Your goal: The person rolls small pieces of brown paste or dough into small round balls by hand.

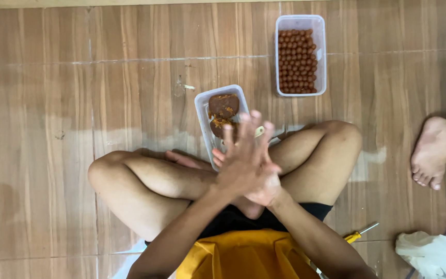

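I sit cross-legged on a wood-pattern floor with my palms pressed flat together above my shins. My left hand (244,155) lies on top, its fingers spread and pointing away from me. My right hand (265,192) is underneath, with its fingertips showing at the left. Anything between the palms is hidden. Just beyond my fingers stands a clear plastic tub (201,111) holding two lumps of brown dough (223,106). Farther off to the right, a second clear tub (320,36) is filled with several small brown balls (296,61).
Another person's bare foot (433,151) rests on the floor at the right. A screwdriver with a yellow handle (354,236) lies by my right hip, and a crumpled white plastic bag (434,256) sits in the lower right corner. A yellow cloth (243,256) covers my lap.
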